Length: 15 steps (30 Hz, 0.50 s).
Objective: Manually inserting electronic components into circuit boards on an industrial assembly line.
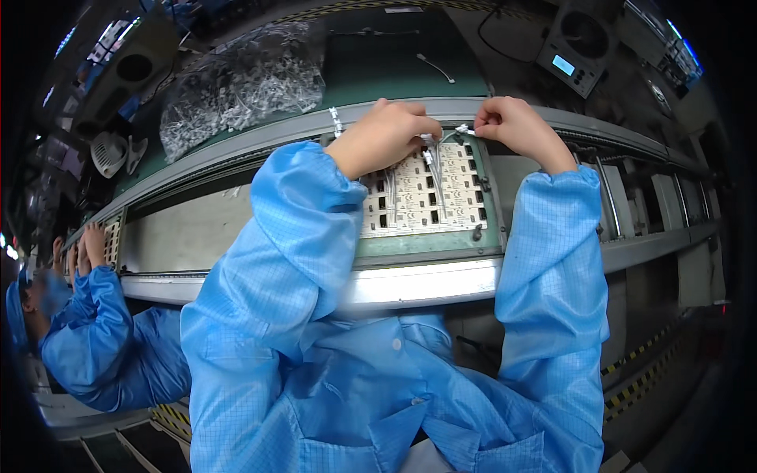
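A panel of white circuit boards sits in a green carrier on the conveyor in front of me. White wires with small plugs lie across the panel. Over its far edge, my left hand has its fingers closed at a small white connector; its fingertips partly hide it. My right hand pinches a short white cable between thumb and forefinger at the panel's far right corner. A white plug shows just left of those fingertips.
Beyond the rail, a clear bag of many white connector cables lies on a green surface, with a loose cable farther right. A device with a lit screen stands at far right. At left, a blue-clad co-worker reaches to another panel.
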Motion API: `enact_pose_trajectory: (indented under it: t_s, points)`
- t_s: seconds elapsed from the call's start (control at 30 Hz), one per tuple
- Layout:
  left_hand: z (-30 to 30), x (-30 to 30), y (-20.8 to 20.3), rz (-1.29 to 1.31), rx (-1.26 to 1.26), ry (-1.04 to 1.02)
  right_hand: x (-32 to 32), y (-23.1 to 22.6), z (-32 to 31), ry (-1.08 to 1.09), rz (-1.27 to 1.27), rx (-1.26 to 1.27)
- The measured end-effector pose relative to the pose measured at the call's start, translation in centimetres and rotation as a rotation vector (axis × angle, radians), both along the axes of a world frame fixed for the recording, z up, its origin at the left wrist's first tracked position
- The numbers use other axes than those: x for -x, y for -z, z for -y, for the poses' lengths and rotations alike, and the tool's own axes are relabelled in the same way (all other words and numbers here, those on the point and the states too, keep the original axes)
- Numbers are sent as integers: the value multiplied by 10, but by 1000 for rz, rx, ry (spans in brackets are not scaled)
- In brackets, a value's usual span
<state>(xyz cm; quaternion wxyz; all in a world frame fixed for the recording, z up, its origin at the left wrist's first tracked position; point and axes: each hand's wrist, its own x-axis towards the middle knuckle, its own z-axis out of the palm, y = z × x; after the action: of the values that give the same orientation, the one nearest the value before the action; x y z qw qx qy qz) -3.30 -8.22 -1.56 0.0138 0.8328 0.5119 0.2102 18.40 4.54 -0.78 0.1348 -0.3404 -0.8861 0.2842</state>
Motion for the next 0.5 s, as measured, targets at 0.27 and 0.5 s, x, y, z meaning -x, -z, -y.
enact_pose_trajectory:
  t_s: [0.27,0.5]
  points:
    - [-8,-2,9,-52,-121,5,-2,8,-5,-26,43,5]
    - [-9,0,11,-1,-79,-47,6,9,-3,-40,-7,-18]
